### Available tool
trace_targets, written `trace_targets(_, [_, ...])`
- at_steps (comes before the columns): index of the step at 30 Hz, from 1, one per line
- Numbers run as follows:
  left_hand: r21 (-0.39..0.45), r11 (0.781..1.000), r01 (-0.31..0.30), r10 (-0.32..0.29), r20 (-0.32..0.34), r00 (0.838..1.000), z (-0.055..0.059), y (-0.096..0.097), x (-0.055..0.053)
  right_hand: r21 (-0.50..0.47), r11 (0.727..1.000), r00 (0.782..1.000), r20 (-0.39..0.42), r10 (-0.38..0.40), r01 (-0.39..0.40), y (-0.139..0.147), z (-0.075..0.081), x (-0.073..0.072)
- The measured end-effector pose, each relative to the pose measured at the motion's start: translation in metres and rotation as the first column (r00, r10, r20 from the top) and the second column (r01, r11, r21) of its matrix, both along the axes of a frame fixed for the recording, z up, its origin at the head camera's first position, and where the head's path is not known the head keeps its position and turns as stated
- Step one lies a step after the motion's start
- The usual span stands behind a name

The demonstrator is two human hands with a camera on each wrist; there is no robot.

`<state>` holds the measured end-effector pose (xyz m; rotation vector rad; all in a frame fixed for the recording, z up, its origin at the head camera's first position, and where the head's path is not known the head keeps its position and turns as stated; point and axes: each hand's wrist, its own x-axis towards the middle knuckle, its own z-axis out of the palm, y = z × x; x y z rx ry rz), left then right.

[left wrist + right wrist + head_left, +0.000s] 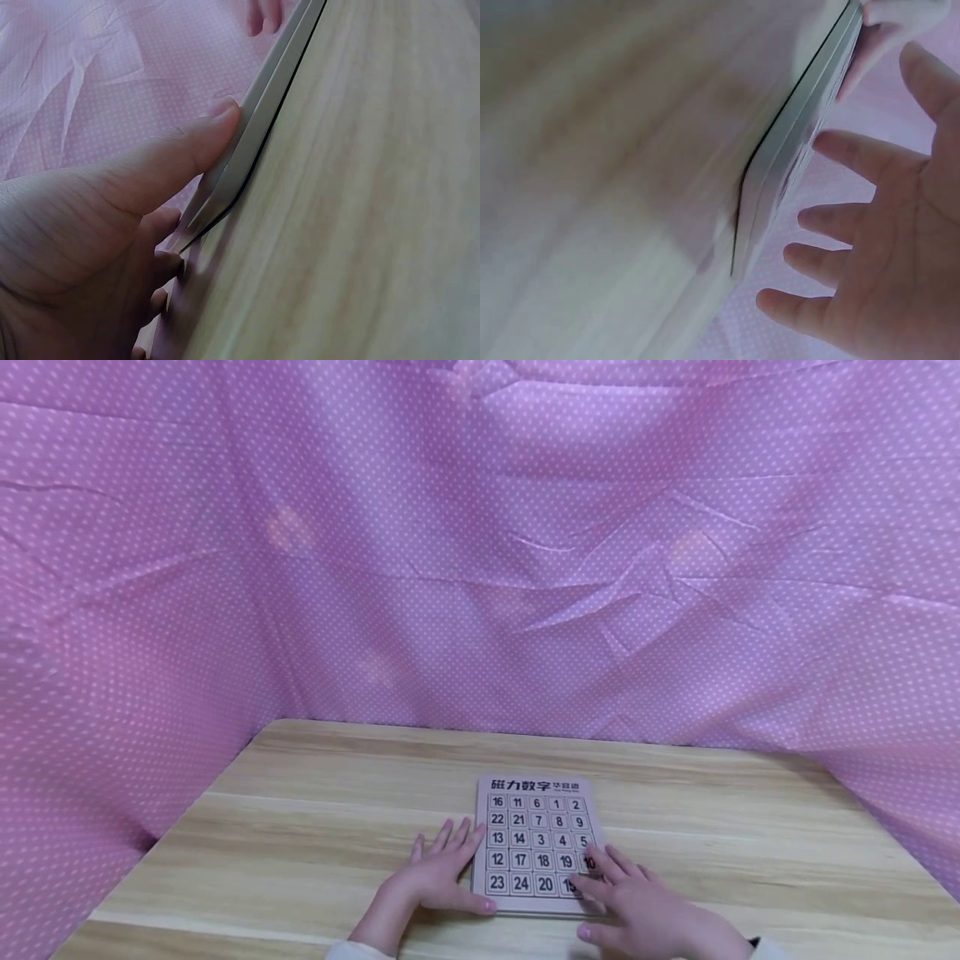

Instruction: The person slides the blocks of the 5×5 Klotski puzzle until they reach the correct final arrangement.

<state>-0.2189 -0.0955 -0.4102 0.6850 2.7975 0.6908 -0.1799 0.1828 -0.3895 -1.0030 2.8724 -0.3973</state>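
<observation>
A number sliding puzzle (pixel 530 840) lies flat on the wooden table, its rows of numbered tiles under a printed black title. My left hand (pixel 438 875) rests along its left side with fingers spread, and the thumb lies on the near left corner. In the left wrist view that thumb (pixel 214 135) presses on the frame's edge. Over the lower right tiles my right hand (pixel 645 906) reaches with outstretched fingers; the index fingertip is at the tile marked 15 (pixel 567 884). Part of the bottom right corner is hidden beneath this hand.
The light wooden table (pixel 315 827) extends to both sides of the puzzle and behind it. Pink dotted cloth (pixel 480 568) hangs around the table's back and sides.
</observation>
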Motion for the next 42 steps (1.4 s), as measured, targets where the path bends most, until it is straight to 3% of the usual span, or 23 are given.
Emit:
trace_targets(8, [-0.008,1.0,0.003,-0.003,0.004,1.0,-0.001,0.002,-0.001,-0.028,0.988,0.988,0.0,-0.151,0.151,0.006,-0.004,-0.025])
trace_targets(14, [-0.005,1.0,0.003,-0.003,0.007,1.0,-0.002,0.002,-0.001,-0.027,0.982,0.981,0.036,-0.188,0.189,0.008,-0.006,-0.03])
trace_targets(29, [-0.01,1.0,-0.004,0.004,0.0,1.0,-0.002,0.0,-0.002,-0.002,0.997,0.997,-0.007,-0.077,0.077,0.011,-0.007,-0.012])
trace_targets(35, [-0.011,1.0,-0.001,0.001,0.005,1.0,-0.001,0.0,-0.001,-0.027,0.997,0.998,-0.012,-0.067,0.066,0.002,-0.005,-0.019])
trace_targets(42, [0.005,1.0,-0.001,0.001,0.007,1.0,-0.001,0.001,-0.001,0.01,0.998,0.997,0.039,-0.066,0.065,-0.04,0.002,-0.033])
